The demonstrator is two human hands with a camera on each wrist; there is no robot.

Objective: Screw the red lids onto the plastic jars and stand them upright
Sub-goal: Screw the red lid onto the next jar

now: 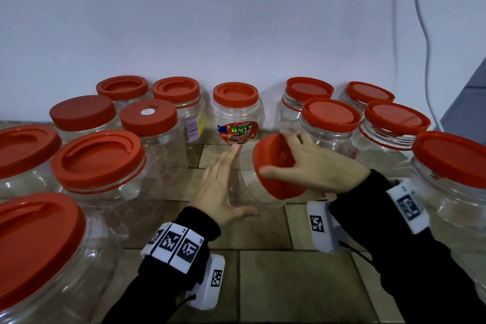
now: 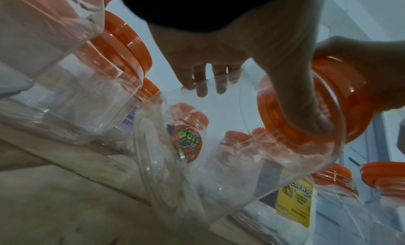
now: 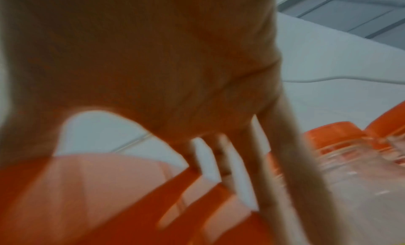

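A clear plastic jar [image 1: 243, 192] lies tilted on its side at the centre of the tiled surface, mouth toward the right. A red lid [image 1: 276, 166] sits on its mouth. My right hand [image 1: 274, 152] grips that lid, thumb on the near rim and fingers over the far rim. My left hand [image 1: 243, 181] spans the jar's body with straight fingers, thumb stretched out below it. In the left wrist view the jar [image 2: 219, 170], the lid [image 2: 306, 139] and my left thumb across it show. The right wrist view is blurred, with fingers [image 3: 291, 162] over the lid [image 3: 65, 196].
Several capped jars stand upright on the left, along the back wall and on the right, among them one with a Boro label [image 1: 236, 131]. Bare tiles [image 1: 289, 284] lie in front of my hands. A white cable [image 1: 427, 42] hangs down the wall at the right.
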